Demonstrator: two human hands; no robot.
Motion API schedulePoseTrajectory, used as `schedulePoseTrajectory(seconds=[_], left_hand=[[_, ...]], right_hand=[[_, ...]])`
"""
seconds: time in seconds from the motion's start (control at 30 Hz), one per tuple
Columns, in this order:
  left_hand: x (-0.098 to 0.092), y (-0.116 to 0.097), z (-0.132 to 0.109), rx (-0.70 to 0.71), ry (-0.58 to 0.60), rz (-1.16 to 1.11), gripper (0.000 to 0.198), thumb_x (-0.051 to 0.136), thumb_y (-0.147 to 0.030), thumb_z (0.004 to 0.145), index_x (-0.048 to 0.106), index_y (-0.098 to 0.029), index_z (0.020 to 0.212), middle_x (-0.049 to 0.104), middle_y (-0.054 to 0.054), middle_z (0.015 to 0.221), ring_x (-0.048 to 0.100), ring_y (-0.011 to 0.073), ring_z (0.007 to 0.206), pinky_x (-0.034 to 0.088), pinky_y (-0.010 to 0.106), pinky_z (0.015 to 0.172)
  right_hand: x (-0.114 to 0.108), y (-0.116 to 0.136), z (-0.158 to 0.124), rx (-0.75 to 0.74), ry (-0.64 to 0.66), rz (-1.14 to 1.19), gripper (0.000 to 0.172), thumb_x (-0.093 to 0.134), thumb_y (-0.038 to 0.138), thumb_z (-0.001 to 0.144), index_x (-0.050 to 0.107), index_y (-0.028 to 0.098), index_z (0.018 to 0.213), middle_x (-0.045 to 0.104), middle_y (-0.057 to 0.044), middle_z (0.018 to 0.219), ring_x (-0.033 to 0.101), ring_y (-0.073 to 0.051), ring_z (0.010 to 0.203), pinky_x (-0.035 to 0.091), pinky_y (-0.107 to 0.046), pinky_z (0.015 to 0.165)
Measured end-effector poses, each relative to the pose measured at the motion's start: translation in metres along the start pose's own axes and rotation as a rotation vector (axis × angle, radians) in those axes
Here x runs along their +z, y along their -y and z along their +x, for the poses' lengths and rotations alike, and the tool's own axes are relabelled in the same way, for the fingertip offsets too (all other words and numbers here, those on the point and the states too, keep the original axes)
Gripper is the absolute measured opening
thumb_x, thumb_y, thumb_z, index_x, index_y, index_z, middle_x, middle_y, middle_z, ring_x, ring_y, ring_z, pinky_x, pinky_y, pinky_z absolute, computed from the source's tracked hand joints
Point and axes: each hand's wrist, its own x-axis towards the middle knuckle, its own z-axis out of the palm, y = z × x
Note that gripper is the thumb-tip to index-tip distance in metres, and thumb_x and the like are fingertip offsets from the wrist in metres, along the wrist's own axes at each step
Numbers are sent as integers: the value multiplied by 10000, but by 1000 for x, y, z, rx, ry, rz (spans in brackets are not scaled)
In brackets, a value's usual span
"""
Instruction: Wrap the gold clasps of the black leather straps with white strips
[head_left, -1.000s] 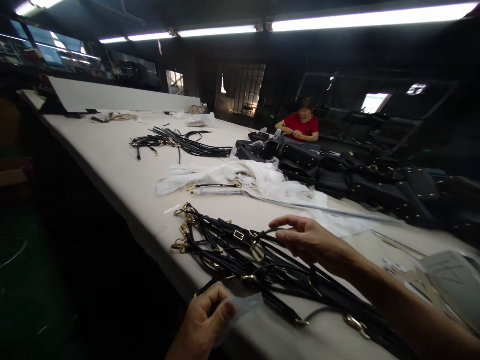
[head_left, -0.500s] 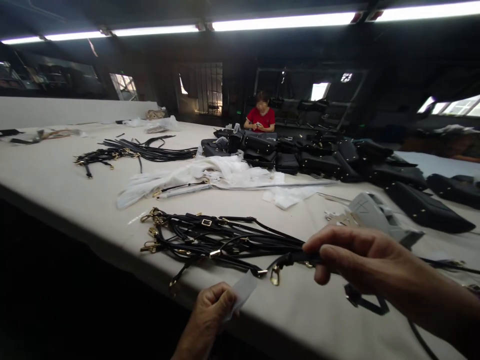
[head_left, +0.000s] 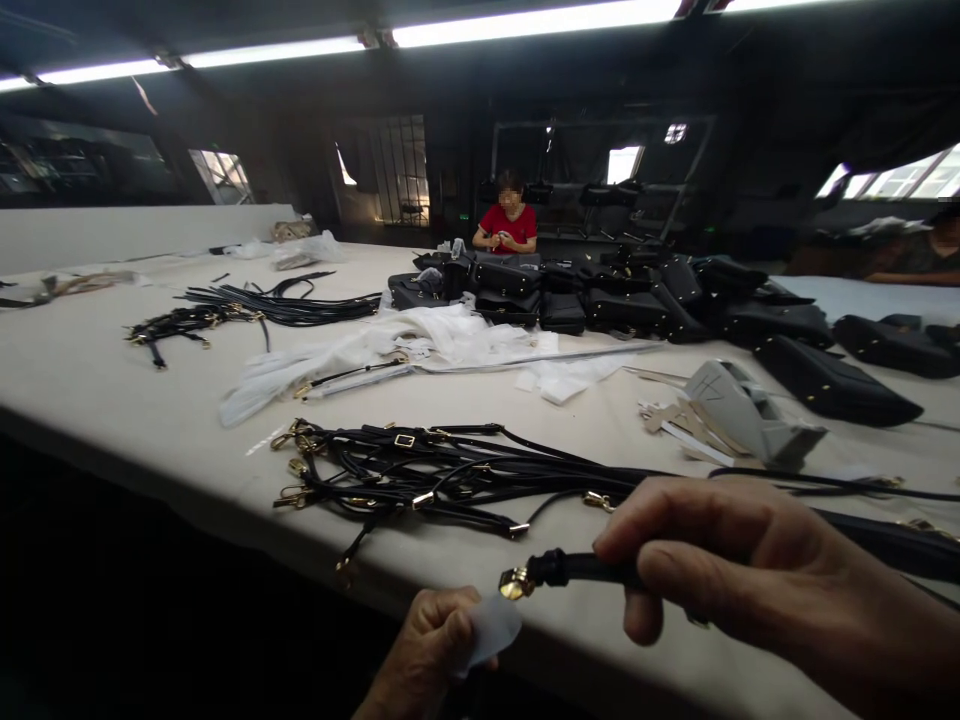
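Observation:
Near the table's front edge my left hand (head_left: pixel 429 645) pinches a small translucent white plastic piece (head_left: pixel 495 630). To its right, my right hand (head_left: pixel 739 575) grips a black strap (head_left: pixel 596 570) between thumb and fingers. The strap's gold clasp (head_left: pixel 515 582) points left and sits at the upper edge of the plastic; whether they touch I cannot tell. Behind both hands lies a bundle of black straps (head_left: pixel 450 465) with gold buckles and clasps at its left end. My right hand hides part of that bundle.
White wrapping sheets (head_left: pixel 442 335) lie mid-table, with another strap bundle (head_left: pixel 277 305) farther left. Black bags (head_left: pixel 630 310) are heaped behind. A grey tape dispenser (head_left: pixel 750 415) stands at right beside cut brown pieces. A person in red (head_left: pixel 507 222) sits across the table.
My right hand has lowered slightly, bringing the strap's clasp from hanging above to beside the plastic in my left hand. The view has shifted a little.

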Motion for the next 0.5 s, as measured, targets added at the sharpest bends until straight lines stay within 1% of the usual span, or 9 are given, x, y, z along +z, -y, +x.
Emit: schedulePoseTrajectory(seconds=[0.07, 0.17, 0.27, 0.3, 0.4, 0.5], left_hand=[[-3, 2, 1, -9, 47, 2, 660, 667, -766, 687, 616, -127, 530, 411, -19, 492, 320, 91, 489, 225, 241, 473], [-6, 5, 3, -2, 40, -31, 650, 666, -761, 694, 630, -129, 549, 401, -27, 466, 299, 79, 456, 209, 236, 453], [-10, 10, 4, 22, 46, -64, 643, 668, -750, 701, 625, -134, 525, 365, -36, 433, 294, 76, 435, 200, 231, 438], [-11, 11, 4, 24, 48, -70, 643, 669, -750, 700, 627, -134, 521, 378, -30, 437, 308, 79, 436, 211, 230, 438], [-14, 15, 3, 11, 40, -69, 651, 668, -760, 689, 657, -128, 537, 490, 16, 504, 394, 101, 476, 283, 236, 462], [-12, 13, 1, 1, 19, -78, 670, 671, -780, 665, 682, -120, 546, 525, 29, 523, 408, 101, 480, 309, 238, 468]], right_hand=[[3, -1, 4, -14, 30, 1, 275, 663, 517, 873, 763, 266, 920, 744, -17, 754, 662, -198, 765, 523, -322, 831], [8, -6, 12, -22, 101, 19, 238, 652, 479, 898, 753, 267, 937, 756, -11, 790, 680, -189, 800, 514, -311, 838], [12, -12, 18, -14, 128, 63, 216, 653, 451, 907, 742, 256, 929, 757, -6, 797, 689, -180, 806, 514, -295, 822], [12, -13, 19, -14, 128, 72, 211, 653, 443, 909, 741, 252, 930, 757, -6, 799, 691, -179, 806, 514, -292, 817], [15, -16, 22, -4, 133, 77, 189, 655, 416, 910, 739, 251, 944, 758, -6, 803, 692, -179, 813, 512, -288, 815], [17, -18, 25, 3, 145, 78, 173, 653, 389, 907, 741, 243, 940, 756, -11, 805, 693, -182, 821, 510, -289, 824]])
